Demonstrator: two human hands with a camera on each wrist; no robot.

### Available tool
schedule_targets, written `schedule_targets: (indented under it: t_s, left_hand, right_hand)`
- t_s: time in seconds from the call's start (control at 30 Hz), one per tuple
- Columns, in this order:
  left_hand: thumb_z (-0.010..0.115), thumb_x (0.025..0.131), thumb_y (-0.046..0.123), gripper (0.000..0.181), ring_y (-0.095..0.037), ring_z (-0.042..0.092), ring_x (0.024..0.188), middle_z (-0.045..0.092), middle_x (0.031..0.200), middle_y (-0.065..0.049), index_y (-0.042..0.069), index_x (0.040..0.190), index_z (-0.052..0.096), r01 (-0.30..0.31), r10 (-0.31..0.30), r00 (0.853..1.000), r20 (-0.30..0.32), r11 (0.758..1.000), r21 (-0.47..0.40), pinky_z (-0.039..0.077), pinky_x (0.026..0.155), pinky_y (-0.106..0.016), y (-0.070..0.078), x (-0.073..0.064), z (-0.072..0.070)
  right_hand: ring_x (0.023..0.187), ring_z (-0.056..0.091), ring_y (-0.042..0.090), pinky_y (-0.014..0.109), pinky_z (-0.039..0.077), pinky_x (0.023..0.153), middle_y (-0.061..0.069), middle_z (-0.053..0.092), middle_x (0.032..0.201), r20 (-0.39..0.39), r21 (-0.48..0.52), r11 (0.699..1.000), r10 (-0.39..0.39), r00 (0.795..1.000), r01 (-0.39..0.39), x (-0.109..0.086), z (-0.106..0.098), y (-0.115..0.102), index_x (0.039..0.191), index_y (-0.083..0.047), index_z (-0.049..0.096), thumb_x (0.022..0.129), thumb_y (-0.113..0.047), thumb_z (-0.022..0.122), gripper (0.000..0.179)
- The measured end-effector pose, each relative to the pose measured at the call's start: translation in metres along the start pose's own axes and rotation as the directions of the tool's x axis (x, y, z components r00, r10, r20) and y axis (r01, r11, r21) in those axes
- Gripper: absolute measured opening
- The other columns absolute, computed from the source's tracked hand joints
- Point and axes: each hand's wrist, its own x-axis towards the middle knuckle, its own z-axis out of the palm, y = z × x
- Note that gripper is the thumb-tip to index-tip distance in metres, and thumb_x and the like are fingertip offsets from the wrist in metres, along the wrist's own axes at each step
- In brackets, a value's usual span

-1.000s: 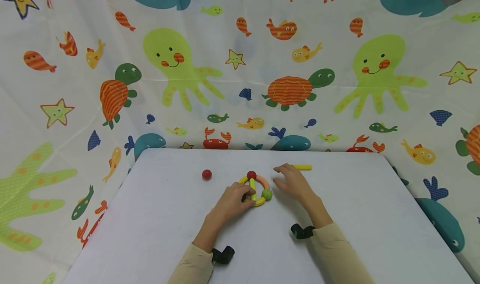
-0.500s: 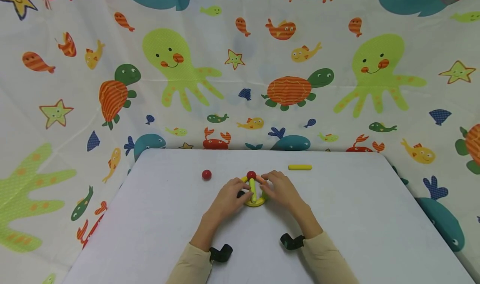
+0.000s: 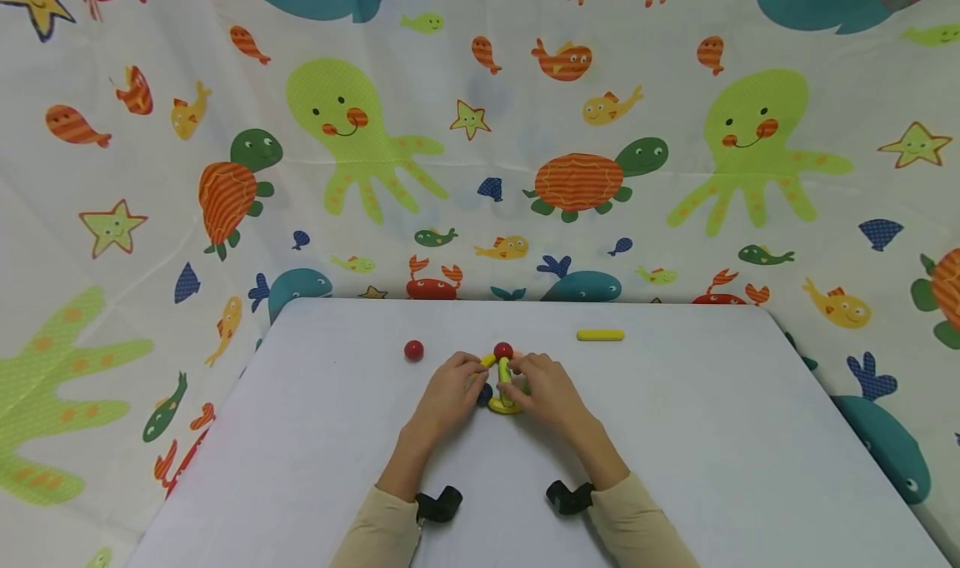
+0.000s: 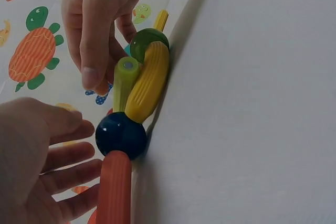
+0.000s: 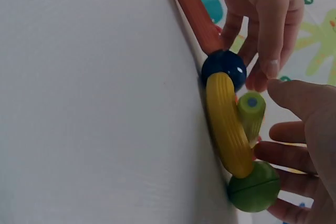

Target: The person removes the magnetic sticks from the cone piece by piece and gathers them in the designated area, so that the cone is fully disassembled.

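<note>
Between the two hands stands a joined ring of magnetic sticks and balls: a red ball at the far end, a curved yellow stick at the near end, a blue ball on the left and a green ball on the right. A light green stick reaches from the red ball, its free end raised. My left hand curves loosely beside the blue ball and a reddish stick. Around the ring's right side is my right hand, its thumb apart from the light green stick, hiding the green ball in the head view.
A loose red ball lies to the left on the white table. Farther back on the right is a straight yellow stick. A patterned cloth hangs behind the table's far edge.
My right hand has come left from near the straight yellow stick to the ring's right side. My left hand has shifted slightly left and away from me, showing more of the blue ball.
</note>
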Motion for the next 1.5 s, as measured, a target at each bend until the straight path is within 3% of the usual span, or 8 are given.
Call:
schedule_targets:
  t_s: [0.27, 0.47, 0.9, 1.3, 1.5]
  left_hand:
    - [0.064, 0.098, 0.02, 0.021, -0.022, 0.068, 0.107, 0.069, 0.113, -0.007, 0.007, 0.11, 0.075, 0.065, -0.066, 0.998, 0.016, 0.998, 0.016, 0.056, 0.095, -0.039, -0.002, 0.0, 0.0]
    - [0.065, 0.098, 0.019, 0.021, -0.024, 0.069, 0.104, 0.07, 0.111, -0.009, 0.006, 0.11, 0.075, 0.061, -0.062, 0.997, 0.038, 0.998, 0.016, 0.057, 0.092, -0.04, -0.003, -0.001, 0.001]
    - [0.065, 0.097, 0.021, 0.024, -0.023, 0.068, 0.103, 0.07, 0.112, -0.009, 0.005, 0.113, 0.073, 0.064, -0.065, 0.997, 0.038, 0.998, 0.02, 0.057, 0.091, -0.039, -0.004, -0.002, -0.002]
    - [0.065, 0.098, 0.023, 0.028, -0.021, 0.069, 0.103, 0.069, 0.117, -0.008, 0.008, 0.12, 0.071, 0.085, -0.086, 0.995, 0.051, 0.996, 0.021, 0.058, 0.088, -0.037, -0.005, -0.001, -0.006]
    - [0.067, 0.096, 0.022, 0.028, -0.021, 0.068, 0.101, 0.069, 0.116, -0.009, 0.009, 0.12, 0.072, 0.091, -0.092, 0.995, 0.044, 0.995, 0.027, 0.059, 0.088, -0.036, -0.003, -0.001, -0.006]
  right_hand:
    - [0.096, 0.062, 0.022, 0.042, 0.052, 0.083, 0.002, 0.071, 0.101, -0.003, -0.059, 0.998, -0.017, 1.0, 0.017, -0.002, 0.004, -0.003, 0.111, -0.01, 0.072, 0.088, -0.043, 0.074, 0.041]
    - [0.094, 0.061, 0.021, 0.039, 0.051, 0.08, 0.002, 0.072, 0.102, 0.016, -0.096, 0.995, -0.007, 1.0, 0.008, -0.002, 0.006, -0.004, 0.115, -0.01, 0.071, 0.088, -0.047, 0.072, 0.046]
    - [0.096, 0.058, 0.022, 0.042, 0.05, 0.085, 0.008, 0.072, 0.113, 0.051, -0.06, 0.998, 0.022, 0.998, -0.019, -0.002, 0.005, -0.003, 0.121, -0.006, 0.069, 0.09, -0.035, 0.069, 0.043]
    - [0.108, 0.057, 0.025, 0.045, 0.049, 0.092, 0.006, 0.07, 0.122, 0.057, -0.052, 0.999, 0.007, 0.998, -0.004, -0.003, -0.001, 0.0, 0.123, -0.012, 0.069, 0.087, -0.024, 0.069, 0.038]
    - [0.116, 0.056, 0.025, 0.048, 0.045, 0.099, 0.005, 0.069, 0.124, 0.11, -0.023, 1.0, 0.016, 0.994, -0.013, -0.003, -0.007, 0.001, 0.123, -0.013, 0.069, 0.087, -0.019, 0.068, 0.036]
